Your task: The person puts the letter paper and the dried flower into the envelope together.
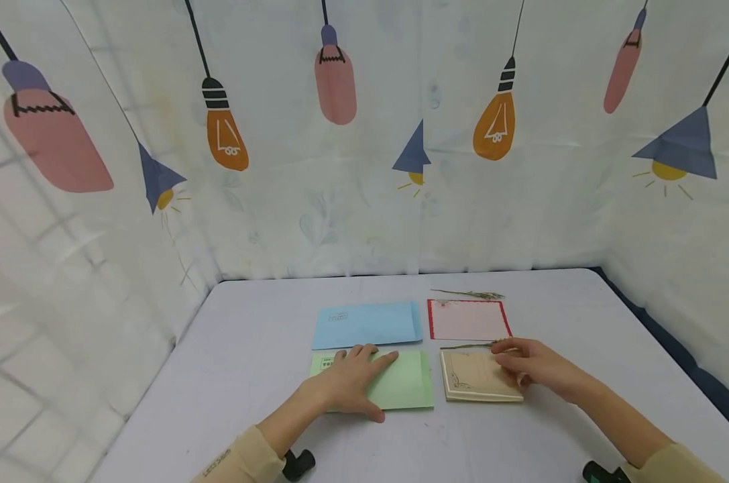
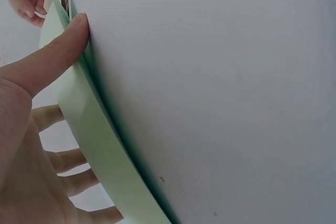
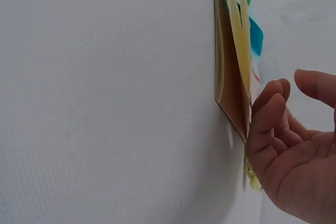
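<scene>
My left hand [image 1: 355, 381] lies with its fingers spread across a pale green envelope [image 1: 406, 384]. In the left wrist view the thumb reaches along the envelope's near edge. My right hand [image 1: 536, 365] is at the right side of a beige folded card [image 1: 479, 376] with a printed corner ornament. The right wrist view shows the card's layers [image 3: 231, 72] fanned a little apart, the fingers loosely bent beside its corner and the thumb held away from them. A dried sprig [image 1: 465, 347] lies along the card's far edge, partly hidden by my right hand.
Behind the green envelope lies a light blue envelope [image 1: 364, 325]. A pale card with a red border [image 1: 468, 320] is to its right, with another dried sprig [image 1: 473, 294] beyond. Everything is on a white-covered table [image 1: 249, 376], backed by a lamp-patterned curtain [image 1: 364, 221].
</scene>
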{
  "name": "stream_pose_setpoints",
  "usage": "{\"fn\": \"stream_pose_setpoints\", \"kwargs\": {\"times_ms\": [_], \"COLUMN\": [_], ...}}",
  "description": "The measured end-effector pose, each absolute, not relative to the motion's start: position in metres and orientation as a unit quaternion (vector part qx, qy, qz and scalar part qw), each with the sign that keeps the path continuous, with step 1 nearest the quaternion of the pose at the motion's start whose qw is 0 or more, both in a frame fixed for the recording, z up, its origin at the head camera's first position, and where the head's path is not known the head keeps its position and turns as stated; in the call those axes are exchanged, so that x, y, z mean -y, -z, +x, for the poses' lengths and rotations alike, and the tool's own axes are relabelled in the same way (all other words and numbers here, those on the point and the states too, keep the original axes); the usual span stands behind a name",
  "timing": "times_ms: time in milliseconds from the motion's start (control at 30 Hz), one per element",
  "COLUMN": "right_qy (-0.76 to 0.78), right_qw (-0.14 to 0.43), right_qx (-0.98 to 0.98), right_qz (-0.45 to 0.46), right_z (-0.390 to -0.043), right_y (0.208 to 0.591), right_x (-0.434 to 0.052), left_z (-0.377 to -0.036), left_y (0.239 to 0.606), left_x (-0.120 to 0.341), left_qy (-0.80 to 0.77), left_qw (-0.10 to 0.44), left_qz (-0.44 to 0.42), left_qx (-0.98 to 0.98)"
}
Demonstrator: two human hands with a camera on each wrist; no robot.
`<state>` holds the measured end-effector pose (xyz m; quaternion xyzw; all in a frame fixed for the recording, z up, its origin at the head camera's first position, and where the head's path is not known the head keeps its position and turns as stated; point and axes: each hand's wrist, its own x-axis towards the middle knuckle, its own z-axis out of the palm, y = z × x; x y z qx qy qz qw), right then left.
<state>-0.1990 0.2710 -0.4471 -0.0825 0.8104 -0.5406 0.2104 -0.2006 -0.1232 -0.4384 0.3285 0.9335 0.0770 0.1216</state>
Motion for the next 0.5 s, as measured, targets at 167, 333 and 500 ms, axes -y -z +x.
{"fn": "stream_pose_setpoints", "kwargs": {"times_ms": [167,333,500], "right_qy": [0.531,0.525,0.502], "right_qw": [0.21,0.209,0.201], "right_qx": [-0.818,-0.824,-0.84], "right_qz": [-0.065,-0.052,-0.053], "right_z": [-0.1983,-0.1971,-0.1971], "right_y": [0.4484,0.4483,0.4498], "right_x": [-0.2786,-0.2819,-0.2825], "left_z": [-0.2017,-0.2017,-0.2013], "left_y": [0.4408,0.4412,0.4416], "left_x": [0.1234,0.1236,0.1236], "left_qy": [-0.072,-0.071,-0.069], "left_qw": [0.119,0.119,0.121], "left_qz": [0.332,0.335,0.332], "left_qx": [-0.933,-0.932,-0.933]}}
